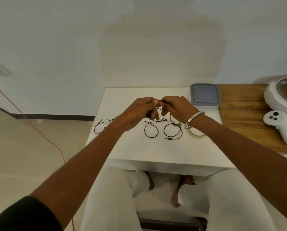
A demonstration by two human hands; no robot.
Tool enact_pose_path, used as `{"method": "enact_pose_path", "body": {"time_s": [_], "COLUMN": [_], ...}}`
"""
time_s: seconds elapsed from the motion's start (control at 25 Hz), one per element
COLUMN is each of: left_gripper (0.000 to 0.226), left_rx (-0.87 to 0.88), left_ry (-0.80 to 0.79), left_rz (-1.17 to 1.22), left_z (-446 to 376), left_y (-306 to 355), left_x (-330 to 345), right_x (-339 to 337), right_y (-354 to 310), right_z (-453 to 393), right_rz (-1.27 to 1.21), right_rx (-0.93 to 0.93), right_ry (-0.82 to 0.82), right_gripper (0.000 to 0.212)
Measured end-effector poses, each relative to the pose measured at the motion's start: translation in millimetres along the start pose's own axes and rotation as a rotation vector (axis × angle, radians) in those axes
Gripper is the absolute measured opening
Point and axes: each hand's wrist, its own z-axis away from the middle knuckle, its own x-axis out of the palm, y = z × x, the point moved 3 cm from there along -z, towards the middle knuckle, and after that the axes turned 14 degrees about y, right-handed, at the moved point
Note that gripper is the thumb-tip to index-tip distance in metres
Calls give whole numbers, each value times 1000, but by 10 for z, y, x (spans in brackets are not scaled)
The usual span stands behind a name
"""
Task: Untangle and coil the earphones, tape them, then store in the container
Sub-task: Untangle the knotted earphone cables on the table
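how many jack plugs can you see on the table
2. One plug lies just below the hands, mid-table; the other plug lies nearer the front edge, under the right-hand loop. The hands or arms may hide more.

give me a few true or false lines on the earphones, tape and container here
1. Both hands, left hand and right hand, pinch the earphone cable. True.
2. The container has its lid off. False: the lid is on.
3. The tape roll lies on the white table by the right wrist. True.
4. The cable is already coiled and taped. False: it lies in loose loops.
5. The container sits at the table's near left corner. False: far right corner.
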Motion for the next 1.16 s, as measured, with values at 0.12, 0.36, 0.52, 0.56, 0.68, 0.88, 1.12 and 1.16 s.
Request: {"method": "enact_pose_path", "body": {"time_s": [0.12, 0.36, 0.52, 0.56, 0.68, 0.88, 1.12, 1.16], "left_gripper": [26, 30, 30, 31, 37, 39, 41, 41], "left_rx": [-156, -289, -281, -279, -239, -59, -10, -2], "left_ry": [-123, -328, -316, -302, -303, -246, -139, -122], "left_rz": [153, 329, 393, 409, 475, 523, 476, 443], "left_z": [131, 342, 370, 377, 384, 299, 209, 195], "left_y": [-36, -38, -8, 13, 75, 178, 259, 258], "left_x": [16, 242, 264, 257, 242, 210, 63, 42], "right_x": [-56, 69, 102, 115, 129, 170, 319, 331], "right_y": [-6, -25, 31, 56, 35, -104, -72, -74], "right_z": [27, 58, 51, 45, 68, 235, 327, 343], "right_rz": [-14, -71, -301, -270, -180, -160, -59, -58], "right_rx": [-31, 6, 242, 224, 182, 162, 88, 94], "right_ry": [33, -24, -85, -97, -128, -163, -260, -276], "right_gripper": [24, 26, 32, 38, 34, 25, 32, 32]}}
